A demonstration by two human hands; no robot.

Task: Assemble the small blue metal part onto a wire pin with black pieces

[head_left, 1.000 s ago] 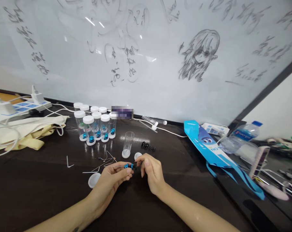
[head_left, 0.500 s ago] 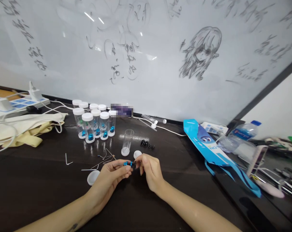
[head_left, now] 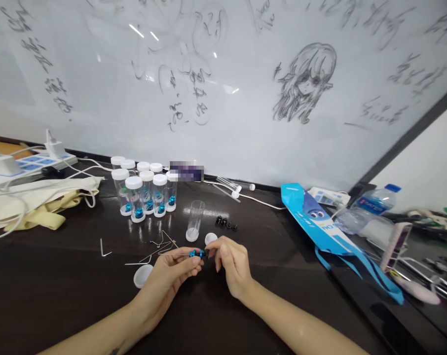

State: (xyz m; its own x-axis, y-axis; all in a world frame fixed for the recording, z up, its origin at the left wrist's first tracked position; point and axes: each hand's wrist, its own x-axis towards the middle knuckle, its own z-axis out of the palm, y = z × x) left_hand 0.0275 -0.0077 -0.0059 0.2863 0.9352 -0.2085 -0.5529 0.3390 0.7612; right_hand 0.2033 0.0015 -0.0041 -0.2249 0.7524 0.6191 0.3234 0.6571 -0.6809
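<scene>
My left hand [head_left: 170, 272] is closed, with thumb and fingers pinching a small blue and black cylindrical part [head_left: 197, 254]. A thin metal rod or wire runs leftward from it. My right hand [head_left: 234, 266] has its fingertips pinched at the black end of the same part; the exact contact is partly hidden. Just beyond the hands, a clear tube [head_left: 196, 217] stands upright without a lid. One white cap [head_left: 210, 239] lies behind my right fingers, another white cap [head_left: 142, 277] beside my left wrist. Several small black parts [head_left: 223, 223] lie in a row right of the tube.
Several white-capped tubes [head_left: 134, 199] holding blue parts stand at the back left. An L-shaped hex key [head_left: 103, 249] and thin wires [head_left: 166, 242] lie left of my hands. A blue bag [head_left: 316, 222] and a water bottle [head_left: 379, 199] are at right, before a whiteboard [head_left: 238, 59].
The view has shifted slightly. Both hands stay together at the blue and black part, with only slight finger movement; nothing has been let go.
</scene>
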